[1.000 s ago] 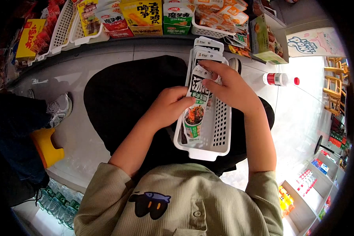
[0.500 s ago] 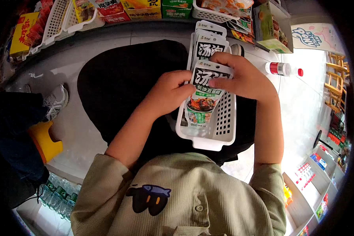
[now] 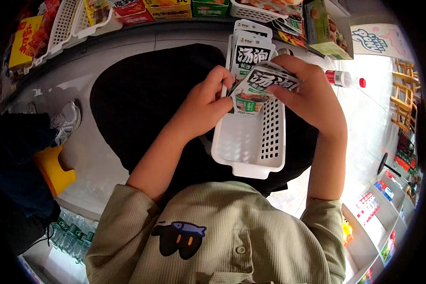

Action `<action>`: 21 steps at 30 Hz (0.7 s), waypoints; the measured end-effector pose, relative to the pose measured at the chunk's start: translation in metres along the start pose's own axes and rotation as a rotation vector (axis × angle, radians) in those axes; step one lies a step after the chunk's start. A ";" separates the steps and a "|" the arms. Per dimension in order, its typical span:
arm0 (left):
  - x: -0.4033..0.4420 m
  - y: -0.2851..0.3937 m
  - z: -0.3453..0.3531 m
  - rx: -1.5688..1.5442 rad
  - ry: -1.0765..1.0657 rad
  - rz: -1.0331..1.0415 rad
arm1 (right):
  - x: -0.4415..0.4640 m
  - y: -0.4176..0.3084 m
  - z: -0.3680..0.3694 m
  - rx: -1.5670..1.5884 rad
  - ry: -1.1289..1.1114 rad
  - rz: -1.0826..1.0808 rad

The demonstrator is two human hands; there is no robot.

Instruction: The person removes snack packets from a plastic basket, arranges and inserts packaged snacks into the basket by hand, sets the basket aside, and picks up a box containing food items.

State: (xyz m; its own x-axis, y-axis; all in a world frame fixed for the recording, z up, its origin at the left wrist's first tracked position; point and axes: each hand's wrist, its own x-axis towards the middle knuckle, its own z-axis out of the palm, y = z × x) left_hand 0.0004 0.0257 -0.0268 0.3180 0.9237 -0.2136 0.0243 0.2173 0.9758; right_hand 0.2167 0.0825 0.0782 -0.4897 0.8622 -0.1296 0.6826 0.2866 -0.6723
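A white plastic basket (image 3: 247,160) rests on my lap between my hands, its near half showing bare bottom. Several black-and-white snack packets (image 3: 253,56) with green print stand in its far end. My right hand (image 3: 312,92) is closed on the top of a similar packet (image 3: 253,92), which tilts over the basket; whether more than one is in the grip I cannot tell. At the left side, my left hand (image 3: 206,102) has thumb and fingers closed on the basket's rim, close to the packet's left edge.
Baskets and boxes of snacks (image 3: 170,10) line the shelf edge ahead. A bottle with a red cap (image 3: 338,78) lies on the floor at right. To the left are another person's shoe (image 3: 67,122), a yellow stool (image 3: 54,168) and bottled water (image 3: 71,236).
My right hand has tilted the packet and drawn it up and away toward the far right, exposing the basket's near bottom. My left hand stays at the basket's left side.
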 end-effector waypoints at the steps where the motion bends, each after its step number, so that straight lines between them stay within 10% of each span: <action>1: 0.000 0.002 0.000 0.000 -0.004 -0.037 | 0.000 0.000 0.003 0.000 0.000 0.000; 21: -0.001 0.007 -0.001 -0.028 -0.019 -0.060 | 0.013 0.008 0.037 -0.381 0.079 -0.064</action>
State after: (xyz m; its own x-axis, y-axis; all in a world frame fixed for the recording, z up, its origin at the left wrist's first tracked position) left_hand -0.0007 0.0264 -0.0197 0.3344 0.9028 -0.2705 0.0173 0.2810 0.9595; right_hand 0.1955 0.0806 0.0439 -0.5047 0.8628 -0.0293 0.8116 0.4626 -0.3568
